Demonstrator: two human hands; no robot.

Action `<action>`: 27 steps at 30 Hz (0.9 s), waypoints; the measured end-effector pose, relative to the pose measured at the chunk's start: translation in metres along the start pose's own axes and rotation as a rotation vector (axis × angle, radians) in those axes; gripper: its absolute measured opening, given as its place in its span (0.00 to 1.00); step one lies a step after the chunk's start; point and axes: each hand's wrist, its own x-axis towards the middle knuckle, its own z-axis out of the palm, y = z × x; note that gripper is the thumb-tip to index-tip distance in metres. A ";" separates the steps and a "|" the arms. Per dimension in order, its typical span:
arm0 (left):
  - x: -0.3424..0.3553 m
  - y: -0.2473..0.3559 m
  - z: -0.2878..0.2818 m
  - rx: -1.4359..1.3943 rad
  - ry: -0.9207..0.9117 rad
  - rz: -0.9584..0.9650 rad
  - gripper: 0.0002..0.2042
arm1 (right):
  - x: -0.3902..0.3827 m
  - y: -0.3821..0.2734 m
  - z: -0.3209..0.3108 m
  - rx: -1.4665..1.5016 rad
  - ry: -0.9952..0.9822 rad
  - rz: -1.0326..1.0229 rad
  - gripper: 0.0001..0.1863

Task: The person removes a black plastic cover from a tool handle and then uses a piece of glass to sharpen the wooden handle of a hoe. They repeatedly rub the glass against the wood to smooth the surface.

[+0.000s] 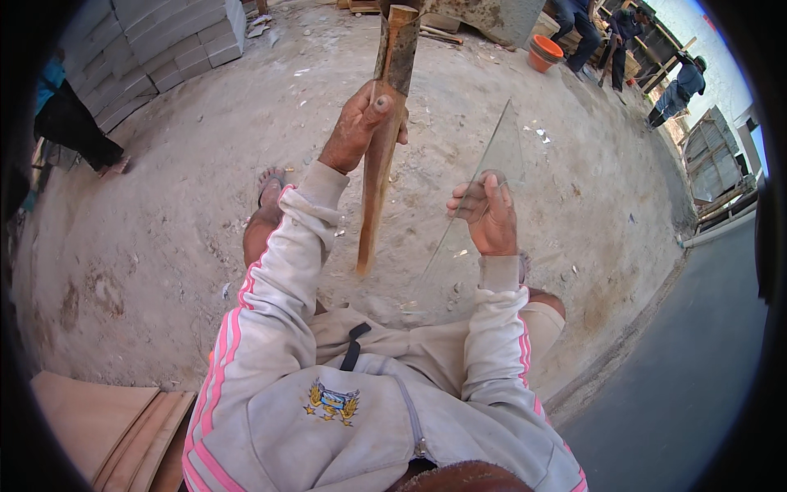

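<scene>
My left hand is closed round a long wooden stick that I hold up in front of me. Its lower part is pale, freshly bared wood; its upper part is dark and mottled. To the right, my right hand grips a pointed, triangular pane of clear glass between thumb and fingers. The glass stands tilted, its sharp tip upward and its lower end reaching toward my lap. Stick and glass are apart. What lies at the stick's far end is cut off by the picture's upper edge.
Dusty ground with scattered chips lies around me. Pale blocks are stacked far left, thin boards lie near left. Orange buckets stand far right, near several people. A grey surface runs along the right.
</scene>
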 end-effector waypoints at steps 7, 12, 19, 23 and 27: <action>-0.007 0.023 -0.019 -0.039 0.050 0.059 0.34 | 0.002 0.002 0.010 0.283 -0.126 0.143 0.15; -0.006 0.022 -0.011 0.058 0.220 0.198 0.34 | -0.001 -0.006 0.020 0.268 -0.158 0.117 0.18; 0.000 0.026 -0.005 0.044 0.304 0.310 0.37 | -0.002 -0.016 0.022 0.254 -0.094 0.149 0.23; 0.004 0.016 -0.005 0.080 0.323 0.341 0.36 | -0.001 -0.018 0.035 0.257 0.025 0.130 0.24; 0.004 -0.005 -0.005 0.110 0.268 0.361 0.33 | -0.003 -0.021 0.037 -0.048 0.112 -0.036 0.23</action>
